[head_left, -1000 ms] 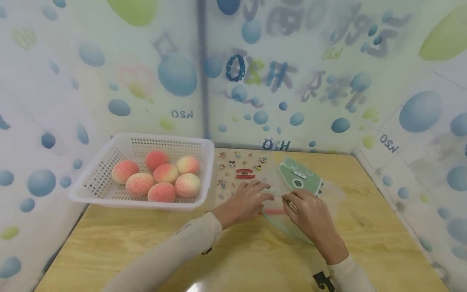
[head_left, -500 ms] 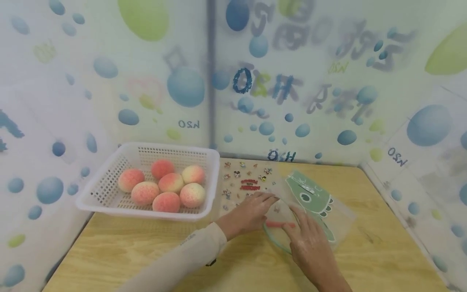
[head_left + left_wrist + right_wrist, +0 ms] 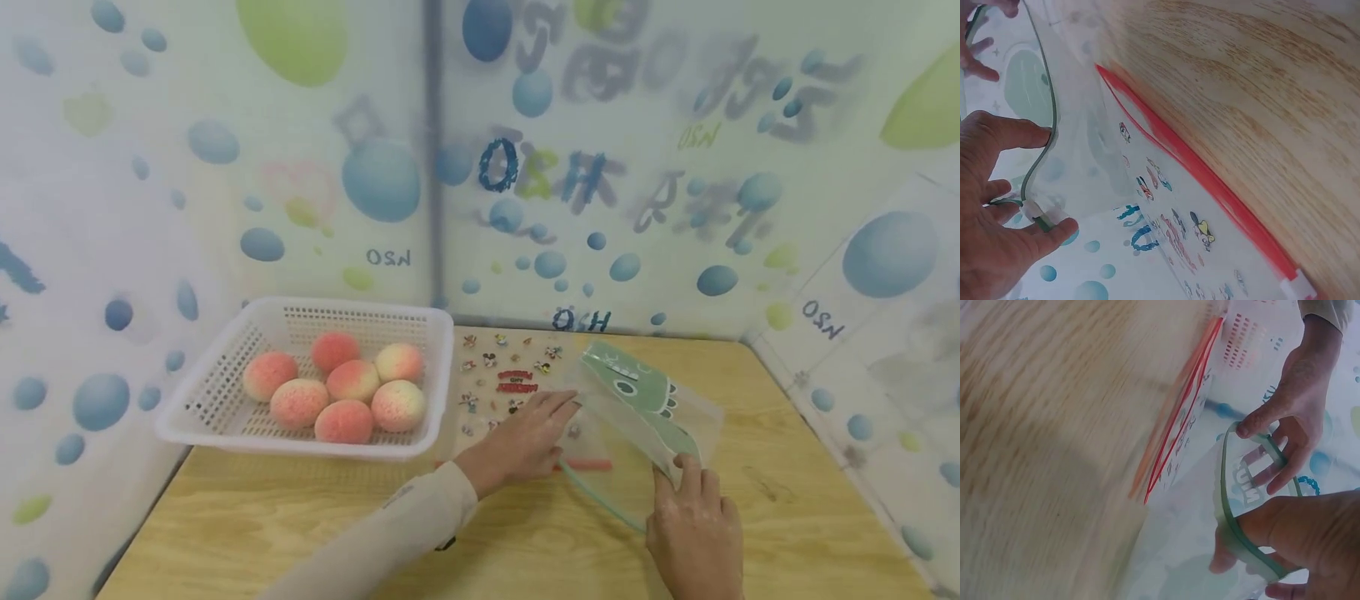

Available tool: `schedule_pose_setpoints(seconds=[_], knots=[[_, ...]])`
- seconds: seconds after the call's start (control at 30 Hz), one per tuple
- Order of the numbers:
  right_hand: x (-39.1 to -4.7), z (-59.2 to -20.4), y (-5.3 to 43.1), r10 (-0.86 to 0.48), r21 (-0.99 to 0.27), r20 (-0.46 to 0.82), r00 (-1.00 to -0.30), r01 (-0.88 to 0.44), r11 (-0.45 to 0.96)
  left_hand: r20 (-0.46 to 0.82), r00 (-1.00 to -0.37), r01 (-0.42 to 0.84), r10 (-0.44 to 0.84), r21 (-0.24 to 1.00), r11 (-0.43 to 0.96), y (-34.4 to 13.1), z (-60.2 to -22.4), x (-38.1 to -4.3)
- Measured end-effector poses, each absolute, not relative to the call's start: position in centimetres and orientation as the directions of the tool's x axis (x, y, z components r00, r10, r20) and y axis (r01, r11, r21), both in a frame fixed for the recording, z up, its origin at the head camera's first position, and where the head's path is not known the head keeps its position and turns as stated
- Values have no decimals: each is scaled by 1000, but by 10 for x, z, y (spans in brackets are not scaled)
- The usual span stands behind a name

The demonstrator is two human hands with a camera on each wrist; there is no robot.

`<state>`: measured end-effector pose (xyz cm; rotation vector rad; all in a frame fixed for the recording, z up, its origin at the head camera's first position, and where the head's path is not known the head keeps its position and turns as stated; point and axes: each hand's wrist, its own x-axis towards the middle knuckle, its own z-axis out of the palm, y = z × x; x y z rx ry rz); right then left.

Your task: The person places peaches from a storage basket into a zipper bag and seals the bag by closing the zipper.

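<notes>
A clear slider zip bag (image 3: 626, 382) with a green cartoon dinosaur print stands between my hands, its green-edged mouth spread apart. My left hand (image 3: 528, 437) pinches one end of that mouth; in the left wrist view the thumb lies by the white slider (image 3: 1034, 212) and the index fingertip presses the green edge (image 3: 1054, 106). At the opposite end my right hand (image 3: 697, 525) grips the rim, with the edge between thumb and fingers in the right wrist view. Under and beside my left hand lies a second clear zip bag (image 3: 517, 367), printed with small cartoon figures and closed off by a red strip.
To the left stands a white perforated basket (image 3: 442, 383) holding several pink and yellow peaches (image 3: 352, 382). Both bags are on a wooden table (image 3: 787, 467). A curtain-like wall (image 3: 645, 167) with blue and green drops encloses the back and sides.
My right hand has moved away from the left, rightward and toward me, drawing the bag's green rim wide. The left hand stays near its place; the dinosaur bag's mouth has opened.
</notes>
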<state>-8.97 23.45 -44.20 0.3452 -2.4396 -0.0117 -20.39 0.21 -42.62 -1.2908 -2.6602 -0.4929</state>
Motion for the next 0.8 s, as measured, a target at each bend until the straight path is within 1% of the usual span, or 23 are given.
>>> schedule_pose_setpoints(seconds=[0.13,0.3,0.4,0.6,0.7,0.8], knots=[[-89,-438,233,-216,75,605,-766,-215,974,295,-614,789,732,185,586,2,-426,-205],[-88,-435,232,-194,40,606,-772,-214,976,306,-602,796,737,158,585,3,-427,-205],[-88,-433,232,-213,48,616,-759,-233,971,312,-606,791,731,136,597,3,-428,-204],[-85,-427,232,-253,83,633,-732,-260,962,357,-598,778,717,44,627,3,-425,-204],[-84,-424,232,-257,84,643,-722,-267,960,369,-597,776,712,41,629,3,-423,-204],[-83,-421,231,-253,70,662,-706,-278,958,351,-611,769,709,52,637,3,-421,-204]])
